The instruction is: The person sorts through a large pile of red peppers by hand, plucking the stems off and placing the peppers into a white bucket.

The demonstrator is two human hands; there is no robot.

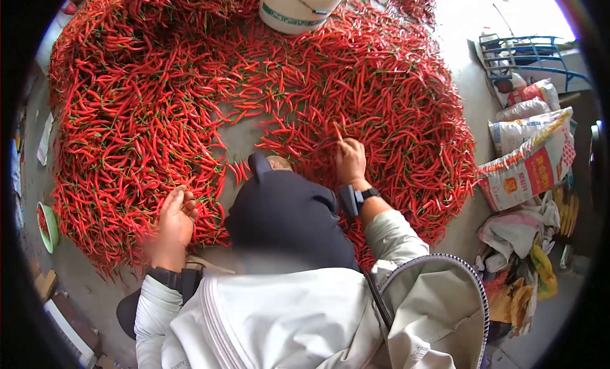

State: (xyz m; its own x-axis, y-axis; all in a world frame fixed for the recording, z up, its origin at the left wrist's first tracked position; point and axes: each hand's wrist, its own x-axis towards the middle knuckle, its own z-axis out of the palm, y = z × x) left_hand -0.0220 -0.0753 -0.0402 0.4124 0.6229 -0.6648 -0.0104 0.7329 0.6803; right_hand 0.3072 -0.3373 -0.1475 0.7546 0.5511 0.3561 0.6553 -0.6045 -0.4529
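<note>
A broad heap of red chili peppers [140, 134] with green stems is spread over the floor around me. Over its left part is my left hand [176, 219], palm turned up, fingers loosely bent and apart, with nothing visible in them. On the right, my right hand [351, 162] is closed above the heap, its back toward me. A slim orange-red chili pepper [337, 131] sticks out beyond its fingers, slightly blurred. A dark watch-like device [351, 200] is strapped to the right wrist.
A white bucket [298, 6] stands among the peppers at the far side. Printed sacks [527, 172] and a blue metal frame [534, 57] are on the right, cloths and bags [521, 242] below them. A pale green basin [47, 228] lies at the left edge.
</note>
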